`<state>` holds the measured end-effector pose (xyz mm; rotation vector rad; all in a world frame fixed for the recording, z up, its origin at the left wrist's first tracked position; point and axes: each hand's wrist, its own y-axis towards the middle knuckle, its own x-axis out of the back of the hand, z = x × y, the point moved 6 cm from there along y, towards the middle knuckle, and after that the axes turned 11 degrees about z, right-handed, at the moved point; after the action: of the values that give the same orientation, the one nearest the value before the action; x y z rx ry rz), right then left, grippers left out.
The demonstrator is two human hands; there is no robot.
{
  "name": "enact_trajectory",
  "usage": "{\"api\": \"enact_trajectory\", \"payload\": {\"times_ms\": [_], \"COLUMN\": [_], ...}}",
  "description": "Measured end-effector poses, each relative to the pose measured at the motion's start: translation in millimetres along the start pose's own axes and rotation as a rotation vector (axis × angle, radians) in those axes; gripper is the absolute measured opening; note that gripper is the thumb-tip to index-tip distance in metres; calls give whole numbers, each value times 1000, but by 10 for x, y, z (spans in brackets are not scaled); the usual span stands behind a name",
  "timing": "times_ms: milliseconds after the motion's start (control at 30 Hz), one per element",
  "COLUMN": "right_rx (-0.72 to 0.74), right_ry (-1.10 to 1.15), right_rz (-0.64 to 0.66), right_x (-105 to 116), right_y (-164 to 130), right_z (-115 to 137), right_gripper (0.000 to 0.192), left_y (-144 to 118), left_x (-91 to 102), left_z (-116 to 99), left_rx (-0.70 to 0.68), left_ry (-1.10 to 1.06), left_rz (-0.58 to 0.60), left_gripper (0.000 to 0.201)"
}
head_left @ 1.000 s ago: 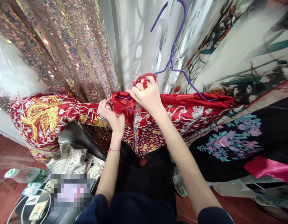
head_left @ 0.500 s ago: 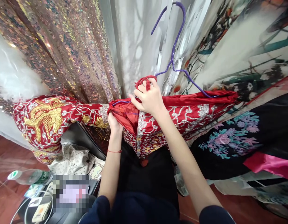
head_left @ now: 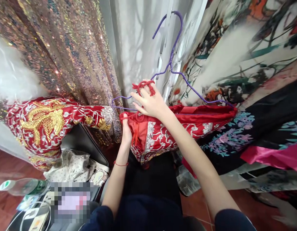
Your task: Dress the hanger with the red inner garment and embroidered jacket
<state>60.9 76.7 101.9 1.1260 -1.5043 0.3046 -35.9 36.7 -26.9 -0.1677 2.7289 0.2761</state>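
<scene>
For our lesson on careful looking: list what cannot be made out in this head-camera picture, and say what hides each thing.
- Left hand: fingers buried in the red garment, so its grip is unclear.
- Hanger: its left arm passes behind the right hand.
- Red cord: its lower run is hidden by the right hand's fingers.
- Item at lower left: pixelated.
- Bottle: label too small to read.

This is looking like a costume or dress storeroom. Garments are hanging packed together all around: a sequined fabric (head_left: 66,54), a white sheer curtain (head_left: 136,48), a painted floral robe (head_left: 246,57) and a black flowered garment (head_left: 270,128). A red embroidered robe (head_left: 49,118) is draping off a purple wire hanger (head_left: 172,57). A water bottle (head_left: 20,187) is lying on the reddish tiled floor (head_left: 6,163).
</scene>
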Motion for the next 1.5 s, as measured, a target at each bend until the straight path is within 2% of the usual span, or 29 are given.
{"api": "enact_trajectory", "payload": {"times_ms": [67, 167, 200, 233, 267, 333, 400, 467, 567, 667, 767, 867, 933, 1067, 1100, 1167, 1200, 1233, 1333, 1433, 1500], "right_rx": [-29, -56, -54, -46, -35, -20, -9, -11, -2, 6, 0, -23, -66, -192, -208, -203, -190, -175, -126, -79, 16], "right_ry": [-4, -23, -29, -29, -20, 33, 126, 250, 453, 564, 530, 347, 177, -3, -24, -65, -78, -81, -28, 3, -6], "right_rz": [-6, -17, -17, -14, -12, -18, -30, -32, 24, 136, 215, 278, 339, 563, 617, 666, 664, 653, 602, 444, 322], "right_x": [-24, -48, -47, -40, -24, 33, 117, 209, 324, 402, 486, 544, 535, 390, 355, 337, 355, 385, 521, 685, 731], "right_y": [8, 7, -10, -37, -74, -176, -297, -418, -580, -735, -921, -1144, -1292, -1510, -1536, -1536, -1514, -1483, -1379, -1308, -1318], "right_z": [-44, -122, -138, -143, -140, -110, -57, -2, 70, 130, 214, 329, 383, 399, 401, 412, 417, 419, 418, 491, 676], "right_gripper": [43, 42, 41, 41, 40, 39, 37, 34, 36, 64, 86, 78, 71, 76, 66, 34, 23, 22, 29, 40, 48], "left_y": [-112, -312, -350, -357, -341, -286, -246, -224, -208, -202, -212, -224, -225, -219, -219, -225, -233, -241, -249, -248, -250], "left_x": [-197, -493, -541, -553, -530, -411, -270, -162, -64, 20, 163, 331, 420, 516, 527, 548, 565, 586, 675, 772, 814], "left_z": [28, 117, 117, 96, 58, -38, -146, -287, -532, -707, -819, -885, -914, -938, -940, -948, -955, -960, -962, -956, -947], "left_rx": [76, 182, 168, 132, 87, 7, -48, -117, -260, -360, -444, -499, -522, -518, -510, -501, -500, -498, -472, -461, -470], "left_ry": [152, 353, 369, 354, 315, 199, 75, -12, -54, -39, -42, -84, -104, -103, -99, -89, -84, -81, -75, -56, -51], "left_rz": [245, 654, 714, 711, 653, 449, 254, 122, 22, -43, -156, -260, -298, -337, -345, -368, -386, -404, -432, -427, -423], "left_gripper": [46, 36, 31, 26, 22, 19, 22, 26, 33, 38, 38, 38, 39, 41, 42, 43, 43, 43, 42, 41, 40]}}
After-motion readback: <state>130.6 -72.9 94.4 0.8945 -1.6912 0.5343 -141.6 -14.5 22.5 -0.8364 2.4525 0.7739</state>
